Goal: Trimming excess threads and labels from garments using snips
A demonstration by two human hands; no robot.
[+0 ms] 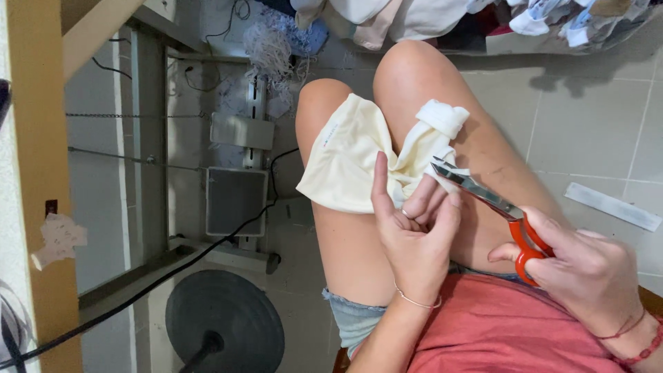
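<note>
A small cream fabric garment (pixel 345 162) lies across my bare knees, with a white folded cuff (pixel 442 117) at its right end. My left hand (pixel 414 238) pinches the garment's lower edge between thumb and fingers, with the index finger raised. My right hand (pixel 587 273) holds red-handled scissors (pixel 483 197) by their loops. The metal blades are slightly parted and their tips touch the cream fabric just right of my left fingers.
A sewing machine treadle (pixel 235 197) and frame stand left of my legs, with a black cable (pixel 138 293) and a round dark base (pixel 224 321) below. A wooden table edge (pixel 38 173) runs down the left. Piled clothes (pixel 428 21) sit at the top; tiled floor (pixel 594 124) lies to the right.
</note>
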